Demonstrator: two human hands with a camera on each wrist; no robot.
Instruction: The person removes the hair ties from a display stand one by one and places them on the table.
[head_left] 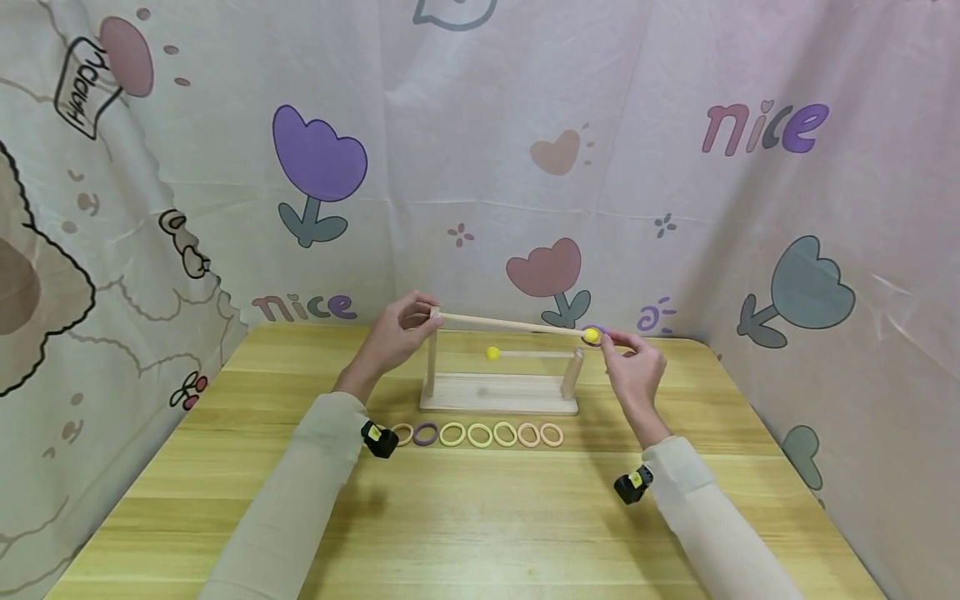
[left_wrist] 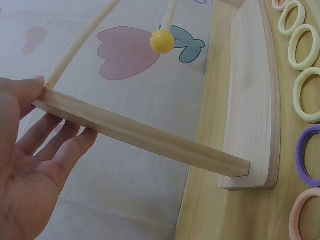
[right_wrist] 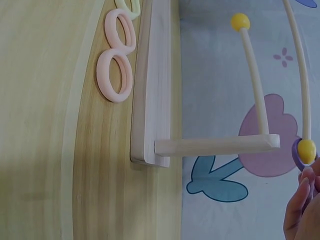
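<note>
A wooden rack (head_left: 498, 393) stands on the table, with two posts and two horizontal rods, each tipped by a yellow ball. My left hand (head_left: 397, 335) grips the top of the left post (left_wrist: 145, 134), thumb on one side and fingers beneath. From there the upper rod (head_left: 510, 323) runs right to its yellow ball (right_wrist: 306, 151). Beside that ball my right hand (head_left: 636, 367) pinches a purple hair tie (right_wrist: 296, 154), which is around or against the ball; I cannot tell which. The lower rod (right_wrist: 256, 82) comes off the right post and bears no ring.
In front of the rack lies a row of several hair ties: pale yellow (head_left: 480, 435), pink (right_wrist: 115, 75), and a purple one (head_left: 425, 433). A patterned cloth (head_left: 465, 167) hangs behind the wooden table (head_left: 480, 517).
</note>
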